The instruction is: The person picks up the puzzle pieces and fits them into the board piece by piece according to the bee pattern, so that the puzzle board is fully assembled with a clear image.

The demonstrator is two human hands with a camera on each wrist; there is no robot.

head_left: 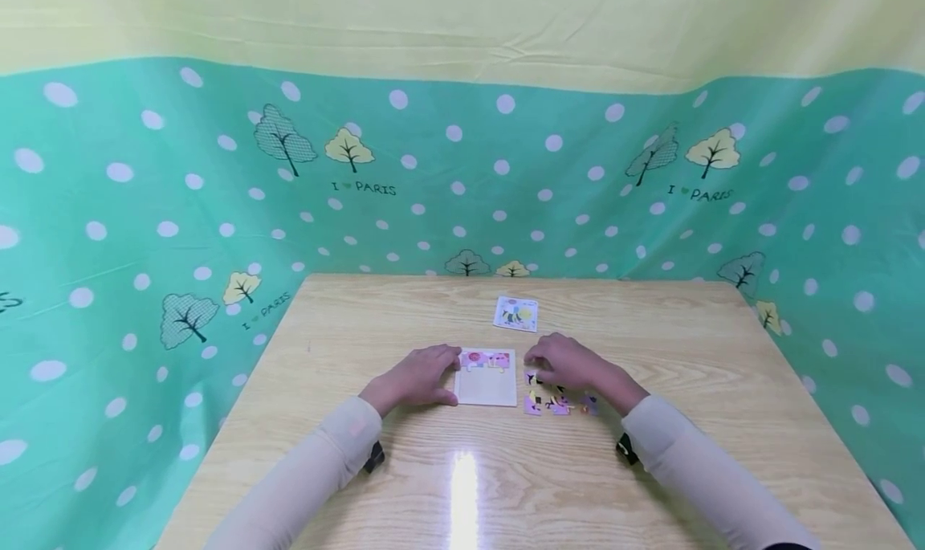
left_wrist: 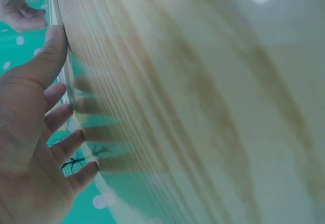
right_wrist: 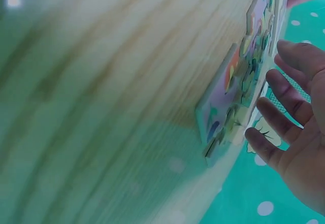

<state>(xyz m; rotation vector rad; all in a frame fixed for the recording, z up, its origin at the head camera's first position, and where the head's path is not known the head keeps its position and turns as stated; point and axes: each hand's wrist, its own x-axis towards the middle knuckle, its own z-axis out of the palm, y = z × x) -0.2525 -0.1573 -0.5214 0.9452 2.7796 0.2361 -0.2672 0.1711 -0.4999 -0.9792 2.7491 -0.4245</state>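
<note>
A white puzzle tray [head_left: 486, 389] lies on the table with a row of pink picture pieces [head_left: 486, 360] along its far side. My left hand [head_left: 421, 376] is at the tray's left edge, thumb by the near corner and fingertips by the far one. In the left wrist view its fingers [left_wrist: 61, 150] are spread and fairly straight. Above several loose puzzle pieces [head_left: 532, 404] to the right of the tray is my right hand [head_left: 567, 363], hiding some of them. The right wrist view shows its fingers [right_wrist: 282, 117] apart and loosely bent, nothing visible between them, beside the pieces [right_wrist: 223, 94].
A small picture card [head_left: 516, 315] with a bee on it lies beyond the tray. The wooden table [head_left: 361, 317] ends at a green dotted curtain [head_left: 433, 189] behind and at both sides. Light glares on the near tabletop.
</note>
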